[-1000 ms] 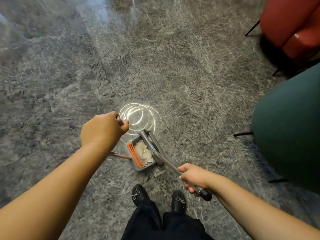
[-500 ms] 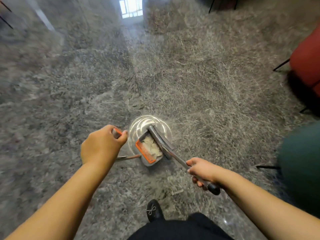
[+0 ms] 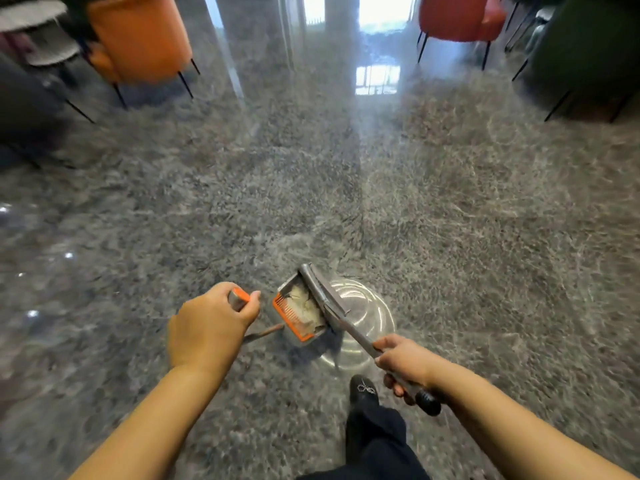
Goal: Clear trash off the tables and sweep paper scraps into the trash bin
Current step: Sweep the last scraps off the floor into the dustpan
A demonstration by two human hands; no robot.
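Raised to show chairs (image 3: 138,39) ahead; left hand (image 3: 211,327) gripping dustpan (image 3: 301,315) handle, right hand (image 3: 403,362) gripping broom (image 3: 332,306), paper scraps (image 3: 304,303) gathered, bin unseen, emptying pending.

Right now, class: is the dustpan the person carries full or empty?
Not empty. Whitish paper scraps lie in the dustpan, beside its orange comb. The left hand grips its handle; the right hand grips the broom.

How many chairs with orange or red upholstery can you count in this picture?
2. One orange chair stands at the upper left; one red chair stands at the upper right, by the bright window. Others may lie outside the view.
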